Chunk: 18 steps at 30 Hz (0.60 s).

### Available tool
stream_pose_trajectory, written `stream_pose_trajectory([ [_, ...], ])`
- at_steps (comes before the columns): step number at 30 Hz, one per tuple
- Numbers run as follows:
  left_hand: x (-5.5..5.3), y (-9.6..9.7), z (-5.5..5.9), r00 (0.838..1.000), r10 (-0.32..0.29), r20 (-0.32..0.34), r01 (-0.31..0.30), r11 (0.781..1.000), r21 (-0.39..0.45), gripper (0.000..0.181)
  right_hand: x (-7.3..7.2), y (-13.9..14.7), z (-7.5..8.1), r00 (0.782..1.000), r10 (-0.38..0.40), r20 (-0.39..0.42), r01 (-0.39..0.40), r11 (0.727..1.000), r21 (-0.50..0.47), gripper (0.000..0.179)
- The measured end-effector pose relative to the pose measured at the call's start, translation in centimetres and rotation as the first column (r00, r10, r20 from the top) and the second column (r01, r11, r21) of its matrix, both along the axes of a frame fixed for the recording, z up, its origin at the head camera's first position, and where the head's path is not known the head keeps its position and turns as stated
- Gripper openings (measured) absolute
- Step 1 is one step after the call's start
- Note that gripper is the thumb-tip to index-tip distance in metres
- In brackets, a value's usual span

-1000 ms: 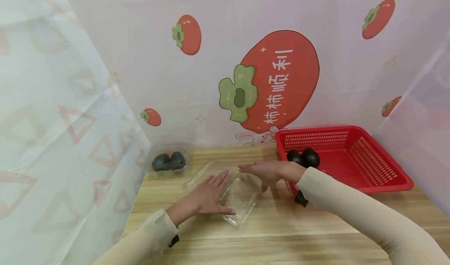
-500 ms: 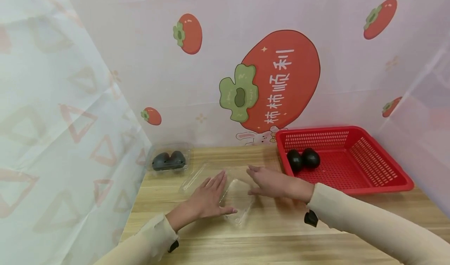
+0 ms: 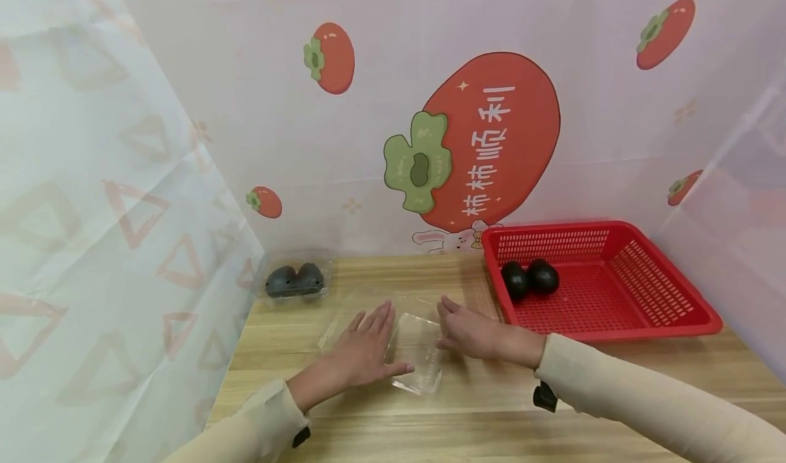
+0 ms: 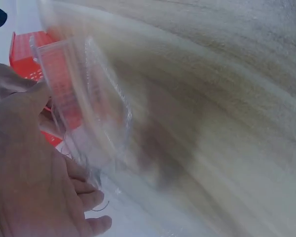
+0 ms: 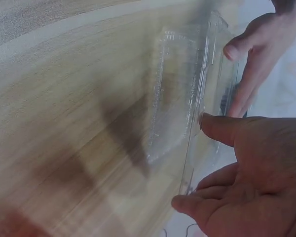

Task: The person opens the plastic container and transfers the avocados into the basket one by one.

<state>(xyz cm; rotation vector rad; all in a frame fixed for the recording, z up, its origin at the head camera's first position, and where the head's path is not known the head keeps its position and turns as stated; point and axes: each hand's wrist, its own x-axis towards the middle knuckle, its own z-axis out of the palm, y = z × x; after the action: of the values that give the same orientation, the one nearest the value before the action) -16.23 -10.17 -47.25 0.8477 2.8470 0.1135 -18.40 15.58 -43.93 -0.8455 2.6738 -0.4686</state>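
Observation:
A clear plastic clamshell box (image 3: pixel 419 351) lies opened out on the wooden table, its other half spread to the left and back, partly under my left hand. My left hand (image 3: pixel 362 347) rests over the middle of the box, fingers straight and pointing away, thumb stretched to the right across the near half. At the right rim, my right hand (image 3: pixel 473 330) touches the box; in the right wrist view the thumb (image 5: pixel 217 128) and index fingertip (image 5: pixel 185 203) meet the rim well apart. The left wrist view shows the left fingertips (image 4: pixel 91 200) beside the box edge.
A red plastic basket (image 3: pixel 675 330) stands at the right, with two dark avocado-like fruits (image 3: pixel 543 276) in its left part. At the back left, a clear box (image 3: pixel 325 265) contains two similar dark fruits (image 3: pixel 295 282). Patterned cloth walls (image 3: pixel 368 136) enclose the table (image 3: pixel 381 436).
My right hand has drawn back from over the box's far side to its right rim. The box has turned slightly. My left hand has stayed nearly in place.

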Motion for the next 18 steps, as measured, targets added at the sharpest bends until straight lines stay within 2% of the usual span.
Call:
stream_pose_trajectory([
  [3,-0.2,-0.4,0.3,0.999,-0.037,0.008,0.037,0.999,0.016,0.105,-0.5,0.4,-0.5,0.998,0.053,-0.013,-0.054,0.998,-0.027,0.06],
  [7,-0.6,-1.4,0.8,0.997,-0.067,0.033,0.067,0.998,0.018,0.099,-0.8,0.6,-0.7,0.995,0.103,-0.012,-0.104,0.993,-0.061,0.07],
  [12,-1.0,-2.7,1.1,0.994,-0.072,0.08,0.07,0.997,0.028,0.094,-0.8,0.1,-1.0,0.99,0.139,-0.008,-0.139,0.985,-0.101,0.074],
  [18,-1.1,-4.5,1.3,0.993,-0.095,0.073,0.094,0.995,0.015,0.087,-0.7,-0.9,-1.5,0.989,0.145,-0.005,-0.144,0.979,-0.142,0.076],
])
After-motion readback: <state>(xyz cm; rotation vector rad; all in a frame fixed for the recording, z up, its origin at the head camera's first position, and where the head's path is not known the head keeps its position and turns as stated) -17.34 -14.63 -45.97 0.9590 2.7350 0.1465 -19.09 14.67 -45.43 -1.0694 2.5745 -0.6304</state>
